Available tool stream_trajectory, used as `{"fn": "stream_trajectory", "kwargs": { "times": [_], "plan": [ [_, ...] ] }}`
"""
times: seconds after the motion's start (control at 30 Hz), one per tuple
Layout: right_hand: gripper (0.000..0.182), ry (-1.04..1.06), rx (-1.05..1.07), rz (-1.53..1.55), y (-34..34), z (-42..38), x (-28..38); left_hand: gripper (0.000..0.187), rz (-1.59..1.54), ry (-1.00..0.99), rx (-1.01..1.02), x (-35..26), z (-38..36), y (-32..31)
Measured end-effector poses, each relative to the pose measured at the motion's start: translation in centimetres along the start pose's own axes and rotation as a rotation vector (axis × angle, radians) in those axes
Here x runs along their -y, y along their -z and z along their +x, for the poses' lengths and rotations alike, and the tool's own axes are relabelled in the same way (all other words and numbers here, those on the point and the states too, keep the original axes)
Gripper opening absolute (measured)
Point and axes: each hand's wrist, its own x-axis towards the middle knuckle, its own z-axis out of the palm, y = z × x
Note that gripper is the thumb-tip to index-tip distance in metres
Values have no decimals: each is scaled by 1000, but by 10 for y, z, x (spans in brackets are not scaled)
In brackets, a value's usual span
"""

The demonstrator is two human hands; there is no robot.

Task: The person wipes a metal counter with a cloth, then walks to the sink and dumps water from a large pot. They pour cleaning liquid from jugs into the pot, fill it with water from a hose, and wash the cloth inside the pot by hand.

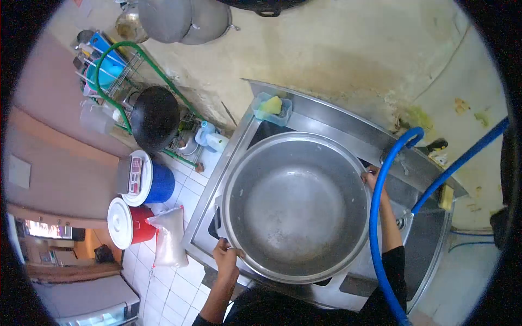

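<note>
A large round metal pot [296,214] rests on the stainless steel sink [348,117], its wide mouth facing up and no contents seen inside. At its lower left rim, my left hand [227,256] is closed, with the thumb over the edge near the left loop handle. My right hand [373,178] grips the pot at the right side, where the handle is mostly hidden by the fingers. A blue hose [376,217] passes in front of my right forearm and hides part of it.
A plastic box [266,113] with a sponge sits on the sink's back left corner. A green rack [163,76] holding a black wok [155,118] stands left. Blue [160,183] and red [143,225] lidded buckets and a filled sack [170,239] are on the floor.
</note>
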Motion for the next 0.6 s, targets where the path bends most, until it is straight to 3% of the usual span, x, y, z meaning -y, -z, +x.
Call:
{"fn": "stream_trajectory", "kwargs": {
  "times": [0.07,0.13,0.2,0.23,0.33,0.47,0.5,0.53,0.6],
  "plan": [
    [36,2,-83,63,-13,13,-17,28,-12,151,4,14,5,5],
    [44,-11,50,56,-6,7,-1,30,-16,161,-23,32,12,10],
    [45,-33,8,7,-4,-1,5,38,-78,273,-188,33,14,3],
    [48,-37,23,72,0,-11,15,45,-64,289,-165,42,20,8],
    [49,-27,-86,-89,-12,-12,17,42,74,223,-128,61,35,15],
    [56,-32,18,-80,-9,-23,43,34,270,227,-34,73,42,22],
    [57,62,-119,-73,-24,-20,32,31,204,161,38,90,46,34],
    [57,52,-126,-76,-23,-18,32,31,207,165,50,88,46,28],
    [46,97,17,-248,-30,-13,40,29,332,142,-16,81,44,21]
  ]
}}
